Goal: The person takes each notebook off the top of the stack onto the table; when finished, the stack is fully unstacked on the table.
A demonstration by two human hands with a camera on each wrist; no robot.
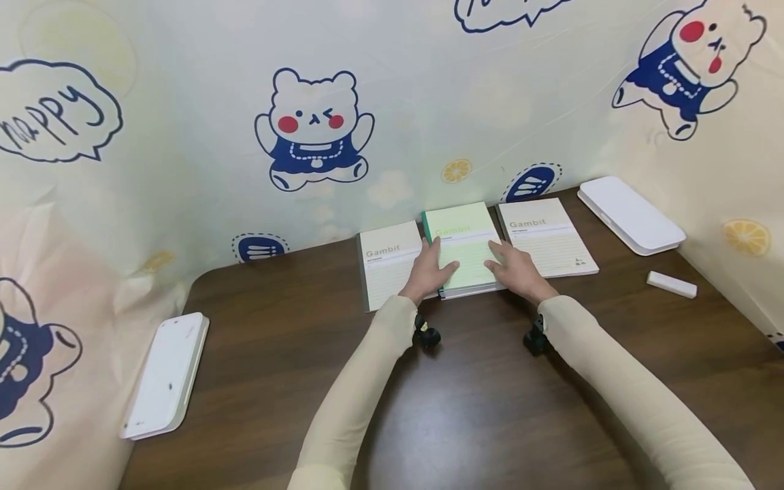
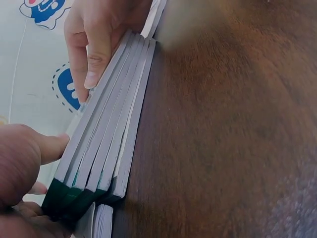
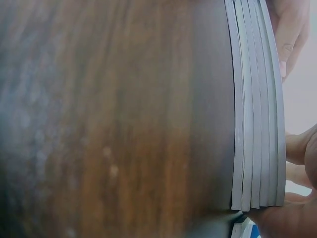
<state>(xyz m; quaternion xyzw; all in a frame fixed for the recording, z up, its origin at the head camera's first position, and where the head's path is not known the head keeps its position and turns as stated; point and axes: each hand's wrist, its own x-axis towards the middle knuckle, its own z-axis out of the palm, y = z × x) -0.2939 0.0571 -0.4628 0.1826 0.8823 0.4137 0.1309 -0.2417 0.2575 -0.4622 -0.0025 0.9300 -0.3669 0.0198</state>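
In the head view, a stack of notebooks [image 1: 470, 262] with a pale green cover and dark green spine lies in the middle of a row at the table's back. My left hand [image 1: 427, 273] holds its left side, thumb over the cover. On the right side my right hand [image 1: 519, 273] holds it the same way. Several page edges of the stack [image 2: 106, 114] show in the left wrist view, slightly staggered at the spine. Under or beside my hands lie a left notebook [image 1: 386, 275] and a right notebook [image 1: 545, 238], both white with grey spines and marked Gambit.
A white flat case [image 1: 631, 214] sits at the back right, with a small white block [image 1: 672, 284] in front of it. Another white case [image 1: 167, 374] lies along the left edge. A bear-printed cloth [image 1: 416, 116] hangs behind the brown table [image 1: 294, 354].
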